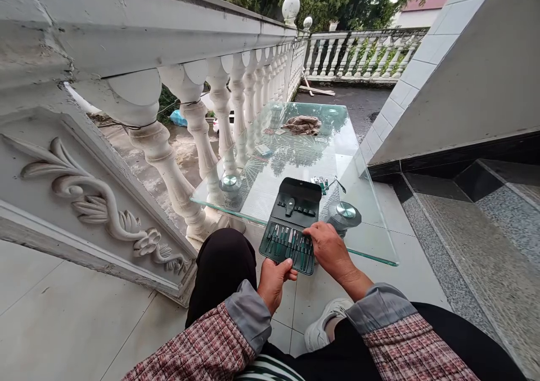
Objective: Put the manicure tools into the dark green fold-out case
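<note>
An unfolded dark green case is held above the near edge of the glass table, tilted. Several slim metal tools sit in a row in its lower half; empty loops and a small dark piece show in the upper half. My left hand grips the case's bottom edge, thumb on top. At the case's right side, my right hand has its fingers closed by the end of the tool row; what they pinch is too small to make out. More small green and metal tools lie on the glass beyond the case.
The glass table has round metal-capped supports. A brown cloth and a small light-blue packet lie on it. A white balustrade runs along the left. Stone steps stand at the right.
</note>
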Action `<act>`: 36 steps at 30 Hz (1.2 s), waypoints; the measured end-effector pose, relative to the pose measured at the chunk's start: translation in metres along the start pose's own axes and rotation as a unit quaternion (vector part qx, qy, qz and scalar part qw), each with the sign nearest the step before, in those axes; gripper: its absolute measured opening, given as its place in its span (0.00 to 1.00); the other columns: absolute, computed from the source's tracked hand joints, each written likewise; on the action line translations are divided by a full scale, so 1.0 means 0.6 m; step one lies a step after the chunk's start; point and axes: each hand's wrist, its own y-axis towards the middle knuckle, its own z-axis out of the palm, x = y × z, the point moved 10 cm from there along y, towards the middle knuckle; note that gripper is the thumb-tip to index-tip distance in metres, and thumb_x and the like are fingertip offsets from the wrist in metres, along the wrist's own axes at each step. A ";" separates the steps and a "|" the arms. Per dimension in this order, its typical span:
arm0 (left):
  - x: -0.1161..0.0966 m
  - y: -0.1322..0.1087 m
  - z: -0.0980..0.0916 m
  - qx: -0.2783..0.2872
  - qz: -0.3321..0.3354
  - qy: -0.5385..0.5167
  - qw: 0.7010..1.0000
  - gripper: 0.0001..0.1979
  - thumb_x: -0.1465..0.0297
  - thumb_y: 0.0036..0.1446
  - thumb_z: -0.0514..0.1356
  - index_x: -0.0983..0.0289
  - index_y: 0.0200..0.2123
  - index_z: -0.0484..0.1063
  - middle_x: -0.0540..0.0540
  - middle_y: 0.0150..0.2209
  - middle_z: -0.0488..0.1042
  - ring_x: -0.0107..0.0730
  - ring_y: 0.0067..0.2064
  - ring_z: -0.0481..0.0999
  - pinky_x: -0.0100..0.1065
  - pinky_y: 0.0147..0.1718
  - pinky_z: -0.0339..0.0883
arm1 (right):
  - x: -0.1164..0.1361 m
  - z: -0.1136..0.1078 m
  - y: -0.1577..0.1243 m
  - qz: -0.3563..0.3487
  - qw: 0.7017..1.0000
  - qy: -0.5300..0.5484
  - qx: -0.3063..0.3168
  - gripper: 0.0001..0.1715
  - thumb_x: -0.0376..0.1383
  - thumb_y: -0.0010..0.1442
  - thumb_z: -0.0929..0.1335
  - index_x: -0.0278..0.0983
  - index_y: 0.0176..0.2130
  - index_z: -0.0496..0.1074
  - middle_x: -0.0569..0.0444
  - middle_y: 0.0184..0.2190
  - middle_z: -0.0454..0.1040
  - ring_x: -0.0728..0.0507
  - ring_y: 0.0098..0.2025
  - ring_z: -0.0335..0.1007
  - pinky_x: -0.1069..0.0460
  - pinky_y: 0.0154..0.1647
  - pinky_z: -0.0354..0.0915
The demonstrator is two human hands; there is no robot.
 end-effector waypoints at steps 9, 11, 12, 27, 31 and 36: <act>-0.001 -0.002 0.000 -0.011 -0.001 0.024 1.000 0.14 0.73 0.34 0.65 0.69 0.29 0.71 0.50 0.23 0.70 0.25 0.22 0.69 0.27 0.21 0.63 | 0.004 0.009 -0.001 -0.001 1.000 -0.016 0.011 0.19 0.27 0.59 0.58 0.38 0.38 0.74 0.50 0.35 0.69 0.45 0.38 0.60 0.52 0.37 0.57; -0.002 -0.002 -0.001 -0.014 0.003 0.030 0.999 0.12 0.73 0.34 0.64 0.69 0.28 0.71 0.49 0.22 0.70 0.25 0.22 0.69 0.26 0.20 0.62 | 0.007 0.012 -0.002 -0.002 1.000 -0.016 0.012 0.19 0.27 0.58 0.58 0.37 0.38 0.74 0.49 0.35 0.70 0.45 0.38 0.60 0.52 0.37 0.57; -0.003 -0.001 -0.001 -0.014 0.005 0.034 0.999 0.12 0.73 0.34 0.64 0.69 0.27 0.71 0.49 0.21 0.69 0.24 0.22 0.68 0.26 0.20 0.61 | 0.009 0.013 -0.003 -0.004 1.000 -0.016 0.012 0.19 0.27 0.58 0.58 0.37 0.38 0.74 0.49 0.35 0.70 0.44 0.38 0.60 0.52 0.37 0.57; 0.004 0.003 -0.011 -0.011 0.002 0.038 0.999 0.18 0.64 0.35 0.68 0.69 0.28 0.69 0.52 0.23 0.70 0.26 0.23 0.68 0.28 0.22 0.61 | -0.221 -0.068 0.078 0.260 0.964 -0.064 -0.003 0.20 0.39 0.56 0.62 0.31 0.45 0.69 0.42 0.39 0.72 0.38 0.44 0.66 0.47 0.42 0.61; 0.004 0.002 -0.017 -0.020 -0.005 0.027 0.999 0.25 0.56 0.36 0.68 0.69 0.32 0.69 0.55 0.29 0.71 0.26 0.25 0.69 0.29 0.23 0.63 | -0.255 -0.040 0.081 0.304 0.948 -0.088 0.021 0.23 0.42 0.56 0.62 0.29 0.44 0.70 0.35 0.42 0.69 0.33 0.47 0.65 0.43 0.43 0.60; 0.000 -0.001 -0.022 -0.028 -0.004 0.016 0.999 0.26 0.54 0.38 0.67 0.68 0.32 0.68 0.54 0.31 0.71 0.25 0.25 0.69 0.28 0.22 0.62 | -0.267 -0.013 0.083 0.329 0.939 -0.086 0.051 0.17 0.40 0.56 0.61 0.33 0.39 0.73 0.35 0.43 0.69 0.31 0.46 0.67 0.42 0.40 0.62</act>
